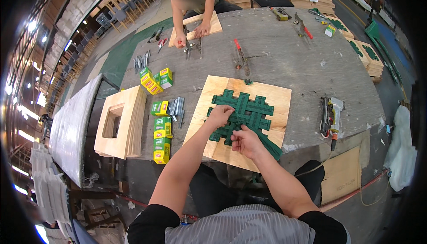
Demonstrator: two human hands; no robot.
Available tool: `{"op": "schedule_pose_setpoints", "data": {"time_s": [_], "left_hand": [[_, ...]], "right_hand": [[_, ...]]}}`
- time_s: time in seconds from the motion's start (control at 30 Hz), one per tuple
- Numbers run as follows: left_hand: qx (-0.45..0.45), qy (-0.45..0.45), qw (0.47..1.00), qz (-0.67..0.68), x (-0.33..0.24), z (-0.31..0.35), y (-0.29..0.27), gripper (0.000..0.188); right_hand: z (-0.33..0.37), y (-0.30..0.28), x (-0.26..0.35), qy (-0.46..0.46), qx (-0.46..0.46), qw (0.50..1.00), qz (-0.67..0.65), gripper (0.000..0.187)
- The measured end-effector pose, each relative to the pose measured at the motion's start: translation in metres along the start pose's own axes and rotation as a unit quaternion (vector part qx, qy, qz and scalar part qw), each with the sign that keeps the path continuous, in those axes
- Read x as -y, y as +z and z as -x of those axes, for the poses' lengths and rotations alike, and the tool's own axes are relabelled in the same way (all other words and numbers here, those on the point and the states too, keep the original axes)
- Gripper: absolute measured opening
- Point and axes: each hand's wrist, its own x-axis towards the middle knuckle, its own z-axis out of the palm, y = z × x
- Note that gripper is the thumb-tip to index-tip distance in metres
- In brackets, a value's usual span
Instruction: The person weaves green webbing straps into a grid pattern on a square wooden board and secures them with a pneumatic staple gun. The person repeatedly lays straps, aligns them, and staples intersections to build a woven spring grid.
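Note:
Green webbing straps [240,105] are woven in a criss-cross over a square wooden panel [279,96] with a cut-out. My left hand [220,116] lies over the left part of the weave, fingertips pinched on a strap. Lower and to the right, my right hand [247,143] has its fingers curled by the near edge of the weave, thumb and forefinger close together on a strap. From there a loose strap length [268,145] slants down past the panel's right side. Fine detail between the fingertips is partly hidden.
Left are stacked wooden frames [116,122], green-yellow boxes [162,127] and staple strips [177,107]. A staple gun [331,117] lies right. Red-handled pliers [240,54] lie beyond the panel. Across the table [275,44], a co-worker's hands [202,30] work on another frame.

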Motion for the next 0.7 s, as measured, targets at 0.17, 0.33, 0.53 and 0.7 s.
{"op": "schedule_pose_setpoints", "data": {"time_s": [0.17, 0.33, 0.53, 0.7], "left_hand": [[0.005, -0.021, 0.995, -0.099, -0.005, -0.014, -0.002, 0.03], [0.033, -0.059, 0.997, -0.032, -0.004, -0.022, -0.006, 0.03], [0.04, -0.097, 0.995, -0.002, -0.011, -0.026, -0.01, 0.031], [0.031, -0.111, 0.992, 0.046, -0.011, -0.023, -0.008, 0.031]], "right_hand": [[-0.02, -0.002, -0.002, 0.016, 0.095, 0.949, -0.299, 0.017], [-0.05, 0.009, 0.012, 0.022, 0.133, 0.904, -0.406, 0.035], [-0.06, 0.0, 0.02, 0.084, 0.116, 0.917, -0.371, 0.029], [-0.064, -0.004, 0.017, 0.103, 0.122, 0.921, -0.355, 0.036]]}}
